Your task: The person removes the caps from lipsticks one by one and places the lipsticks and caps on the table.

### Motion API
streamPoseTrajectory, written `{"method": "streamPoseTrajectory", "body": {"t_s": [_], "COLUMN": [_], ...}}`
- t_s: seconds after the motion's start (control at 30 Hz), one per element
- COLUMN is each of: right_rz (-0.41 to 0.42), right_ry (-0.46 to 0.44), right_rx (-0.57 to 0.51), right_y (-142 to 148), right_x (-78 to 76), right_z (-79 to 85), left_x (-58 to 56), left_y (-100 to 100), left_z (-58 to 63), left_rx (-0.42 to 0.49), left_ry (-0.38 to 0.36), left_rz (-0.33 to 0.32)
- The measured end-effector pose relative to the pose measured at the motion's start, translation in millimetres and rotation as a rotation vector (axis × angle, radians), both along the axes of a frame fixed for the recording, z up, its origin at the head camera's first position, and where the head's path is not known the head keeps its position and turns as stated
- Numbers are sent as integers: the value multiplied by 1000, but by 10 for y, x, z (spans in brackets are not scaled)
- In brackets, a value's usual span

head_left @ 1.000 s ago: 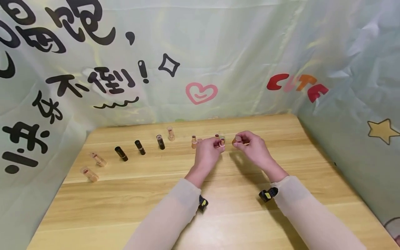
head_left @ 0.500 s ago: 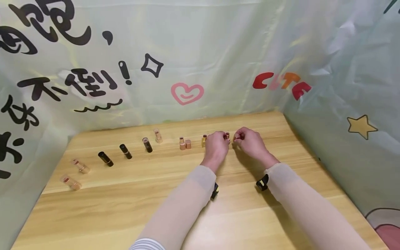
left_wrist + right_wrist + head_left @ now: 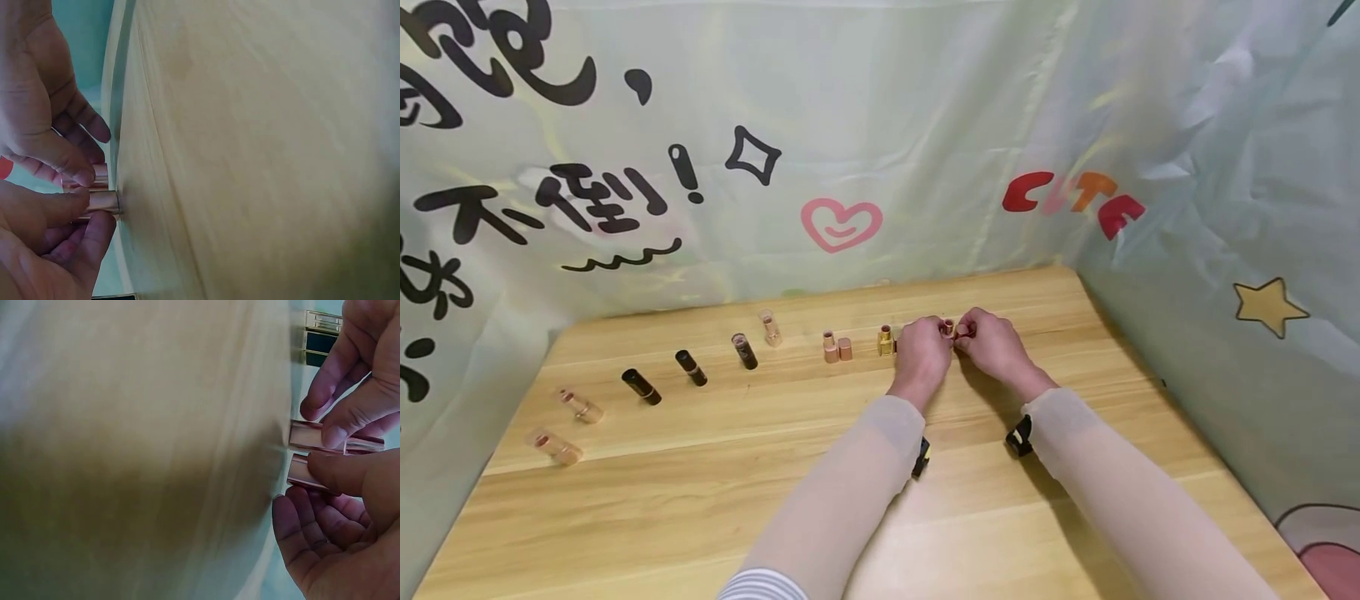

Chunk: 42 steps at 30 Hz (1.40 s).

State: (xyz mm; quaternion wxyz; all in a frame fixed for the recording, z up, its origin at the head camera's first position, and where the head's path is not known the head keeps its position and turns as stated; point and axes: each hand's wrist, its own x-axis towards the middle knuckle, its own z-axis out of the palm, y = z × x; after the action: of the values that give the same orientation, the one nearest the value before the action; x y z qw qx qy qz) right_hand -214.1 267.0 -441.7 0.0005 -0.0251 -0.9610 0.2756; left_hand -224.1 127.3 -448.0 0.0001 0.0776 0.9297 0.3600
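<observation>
My left hand pinches an uncapped rose-gold lipstick between thumb and fingers. The tube stands upright on the table, its open top showing past the fingers in the head view. Close on its right, my right hand pinches a short rose-gold lipstick cap, upright with its lower end right at the tabletop. Cap and tube are side by side. Left of my left hand stands a gold uncapped lipstick, with a dark cap beside it that the hand mostly hides in the head view.
Another rose-gold lipstick stands uncapped with its cap beside it. Farther left run a clear-capped lipstick, black tubes and two clear-capped pink lipsticks. A printed cloth hangs behind the wooden table.
The head view has turned right. My left hand has carried the lipstick rightward past the gold one and down to the table; my right hand has brought the cap beside it.
</observation>
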Motion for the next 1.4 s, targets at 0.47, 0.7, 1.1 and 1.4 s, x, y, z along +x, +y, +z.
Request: {"method": "streamPoseTrajectory", "body": {"t_s": [0.47, 0.7, 1.1, 1.4], "right_rz": [12, 25, -97, 56], "right_ry": [-19, -50, 281, 406], "right_rx": [3, -14, -156, -271], "right_y": [-185, -154, -318, -949], "right_x": [-75, -30, 379, 474], "right_z": [-69, -4, 276, 338], "left_x": [29, 172, 543, 675], "left_y": [-147, -215, -925, -1637], "left_z": [-25, 35, 317, 267], "left_rx": [-1, -5, 165, 274], "left_ry": [-32, -57, 19, 65], "left_rz": [53, 11, -58, 77]}}
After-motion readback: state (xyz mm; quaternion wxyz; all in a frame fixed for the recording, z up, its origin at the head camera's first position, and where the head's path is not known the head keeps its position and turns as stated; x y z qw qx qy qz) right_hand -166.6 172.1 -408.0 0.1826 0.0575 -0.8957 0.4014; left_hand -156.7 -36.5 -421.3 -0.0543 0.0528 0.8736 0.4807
